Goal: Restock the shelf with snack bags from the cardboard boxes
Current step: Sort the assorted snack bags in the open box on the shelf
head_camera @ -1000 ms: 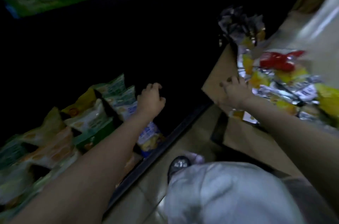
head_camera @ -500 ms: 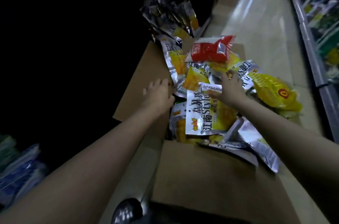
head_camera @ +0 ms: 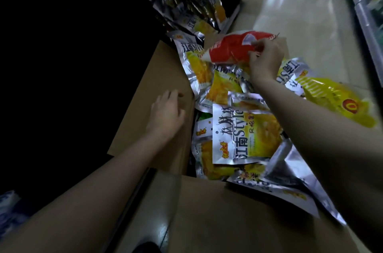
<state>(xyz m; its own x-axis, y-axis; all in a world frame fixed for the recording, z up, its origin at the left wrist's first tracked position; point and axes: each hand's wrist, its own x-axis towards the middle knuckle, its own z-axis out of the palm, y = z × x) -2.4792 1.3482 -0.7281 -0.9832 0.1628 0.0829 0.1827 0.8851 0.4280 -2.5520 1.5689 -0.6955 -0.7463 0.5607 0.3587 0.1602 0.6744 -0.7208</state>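
Picking from the open brown cardboard box [head_camera: 145, 91].
Right hand [head_camera: 266, 55] pinches the puffy red plastic snack bag [head_camera: 230, 49] atop the heap; left hand [head_camera: 165, 111] rests loose-fingered on the flap; slippery foil bags [head_camera: 246, 134] may slide out.

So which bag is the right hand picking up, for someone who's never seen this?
Look at the open cardboard box heaped with snack bags. At its far end the right hand pinches the red bag, which lies on top of the pile. It is the only red-and-white one; its neighbours are silver and yellow.
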